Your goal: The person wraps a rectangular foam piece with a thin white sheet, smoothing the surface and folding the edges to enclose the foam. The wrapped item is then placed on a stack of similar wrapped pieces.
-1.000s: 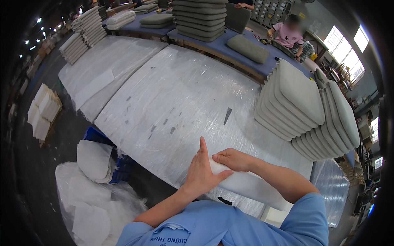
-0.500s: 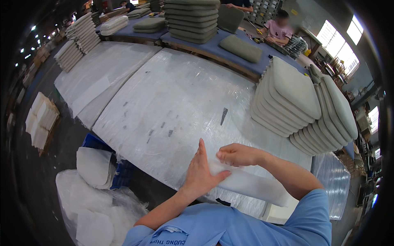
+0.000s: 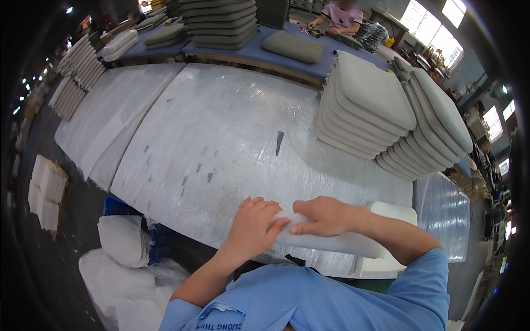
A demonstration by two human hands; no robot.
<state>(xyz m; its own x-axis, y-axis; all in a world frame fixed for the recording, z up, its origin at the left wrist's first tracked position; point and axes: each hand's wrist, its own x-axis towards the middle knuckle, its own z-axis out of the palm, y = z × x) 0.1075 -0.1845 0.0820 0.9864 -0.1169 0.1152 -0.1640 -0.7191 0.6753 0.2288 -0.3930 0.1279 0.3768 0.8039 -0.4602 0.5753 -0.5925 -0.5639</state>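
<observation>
A soft white sheet of padding (image 3: pixel 345 243), folded or rolled into a long bundle, lies across the near edge of the plastic-wrapped table in front of my body. My left hand (image 3: pixel 254 225) is closed around its left end, with the thumb pointing toward the other hand. From above, my right hand (image 3: pixel 323 217) grips the bundle beside that end, its thumb pressed on the white material. Both palms hide part of the bundle. Beneath its right end, a flat cream-white pad (image 3: pixel 395 212) rests at the table's near right edge.
Stacks of grey-green cushions (image 3: pixel 370 94) stand at the table's right. On a blue table (image 3: pixel 232 54) behind are more cushions, and a person in pink (image 3: pixel 342 19) works there. White sheets (image 3: pixel 124 240) lie over a blue crate (image 3: pixel 160 243) at lower left.
My left hand, upright with fingers stretched out before, has come down and closed on the bundle's end. My right hand has shifted its grip on the bundle. The view has tilted down.
</observation>
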